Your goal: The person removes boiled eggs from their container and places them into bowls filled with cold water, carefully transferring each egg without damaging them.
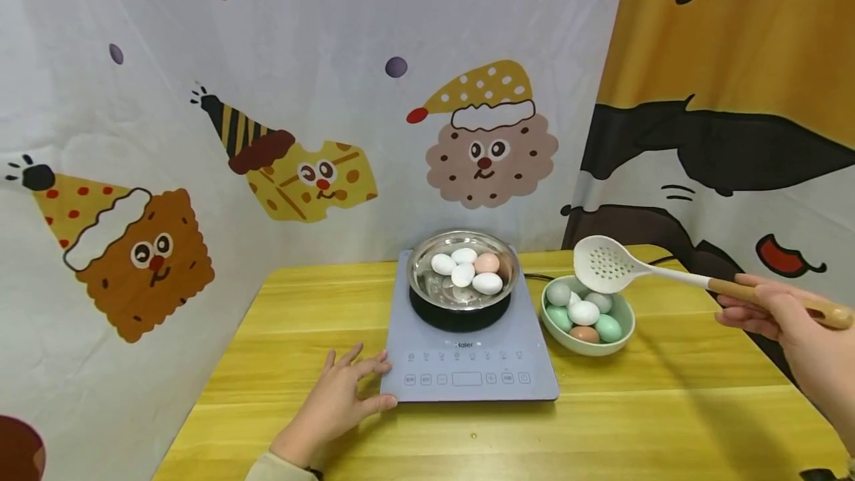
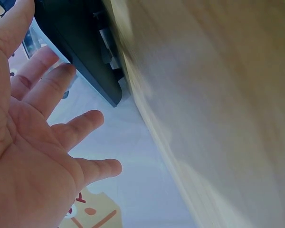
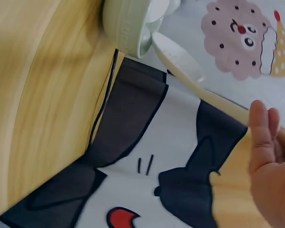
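Observation:
My right hand (image 1: pixel 795 325) grips the wooden handle of a white slotted spoon (image 1: pixel 608 266). The spoon's perforated head hovers over the back of a pale green bowl (image 1: pixel 588 347), with no egg on it. Green, grey, white and brown eggs (image 1: pixel 584 312) fill that bowl. In the steel pan (image 1: pixel 461 301) several white eggs and one brownish egg (image 1: pixel 486 263) lie together. The pan stands on a grey-blue induction cooker (image 1: pixel 467 377). Fingers spread, my left hand (image 1: pixel 344 392) touches the cooker's front left corner; its palm (image 2: pixel 33 133) faces the left wrist camera.
A yellow wood-grain table (image 1: pixel 267 347) carries everything. Behind and beside it hangs a cartoon-printed cloth (image 1: pixel 334 36). A black cord (image 1: pixel 537 276) runs from the cooker behind the bowl.

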Tool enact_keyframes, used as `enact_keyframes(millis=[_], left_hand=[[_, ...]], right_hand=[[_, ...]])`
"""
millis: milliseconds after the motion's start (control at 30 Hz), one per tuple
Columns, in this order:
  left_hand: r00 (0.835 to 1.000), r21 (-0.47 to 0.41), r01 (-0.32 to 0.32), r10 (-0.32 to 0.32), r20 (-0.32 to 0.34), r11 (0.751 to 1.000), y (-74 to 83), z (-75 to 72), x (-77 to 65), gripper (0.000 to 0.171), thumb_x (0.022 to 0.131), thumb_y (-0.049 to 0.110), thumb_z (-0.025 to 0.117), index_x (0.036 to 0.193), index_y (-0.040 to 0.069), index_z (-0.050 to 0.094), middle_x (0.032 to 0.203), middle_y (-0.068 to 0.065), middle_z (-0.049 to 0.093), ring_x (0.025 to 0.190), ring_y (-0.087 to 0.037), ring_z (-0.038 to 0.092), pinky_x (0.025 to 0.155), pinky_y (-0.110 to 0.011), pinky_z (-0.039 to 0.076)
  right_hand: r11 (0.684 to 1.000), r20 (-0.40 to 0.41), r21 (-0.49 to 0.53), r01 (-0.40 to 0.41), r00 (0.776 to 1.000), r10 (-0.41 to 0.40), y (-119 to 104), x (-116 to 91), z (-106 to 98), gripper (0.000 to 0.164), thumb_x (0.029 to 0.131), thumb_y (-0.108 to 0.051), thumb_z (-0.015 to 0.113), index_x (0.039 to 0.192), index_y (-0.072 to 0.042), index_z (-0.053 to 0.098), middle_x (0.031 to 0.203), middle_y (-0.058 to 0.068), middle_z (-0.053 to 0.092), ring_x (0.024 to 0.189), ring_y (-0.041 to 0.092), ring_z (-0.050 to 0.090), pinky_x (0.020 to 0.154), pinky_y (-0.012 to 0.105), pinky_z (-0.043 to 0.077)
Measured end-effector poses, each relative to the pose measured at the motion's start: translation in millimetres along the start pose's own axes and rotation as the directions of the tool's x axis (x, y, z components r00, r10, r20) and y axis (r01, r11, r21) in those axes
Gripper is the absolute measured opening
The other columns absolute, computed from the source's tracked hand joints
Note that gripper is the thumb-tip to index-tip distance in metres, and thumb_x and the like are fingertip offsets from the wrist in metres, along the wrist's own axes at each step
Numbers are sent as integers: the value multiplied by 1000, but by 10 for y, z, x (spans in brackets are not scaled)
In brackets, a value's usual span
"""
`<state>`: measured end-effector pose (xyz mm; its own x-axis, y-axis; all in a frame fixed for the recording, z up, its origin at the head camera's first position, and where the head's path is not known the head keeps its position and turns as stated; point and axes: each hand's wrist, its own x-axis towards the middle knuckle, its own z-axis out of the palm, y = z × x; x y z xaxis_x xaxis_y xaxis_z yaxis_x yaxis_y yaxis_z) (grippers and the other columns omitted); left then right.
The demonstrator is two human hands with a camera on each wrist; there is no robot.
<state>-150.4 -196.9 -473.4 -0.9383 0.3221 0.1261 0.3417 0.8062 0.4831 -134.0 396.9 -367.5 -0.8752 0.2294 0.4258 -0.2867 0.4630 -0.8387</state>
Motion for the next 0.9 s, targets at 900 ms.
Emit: enact_keyframes(millis=[900], left_hand=[[1000,30,-2,2,1,1000,-18,-3,-2,59,83,54,86,130,20,76,149,3,68,151,-50,46,123,-84,15]], right_hand=[[527,370,118,842,455,-810,-851,359,1225,38,109,-35,61,125,-5,79,118,7,82,114,-10,69,90,6,56]])
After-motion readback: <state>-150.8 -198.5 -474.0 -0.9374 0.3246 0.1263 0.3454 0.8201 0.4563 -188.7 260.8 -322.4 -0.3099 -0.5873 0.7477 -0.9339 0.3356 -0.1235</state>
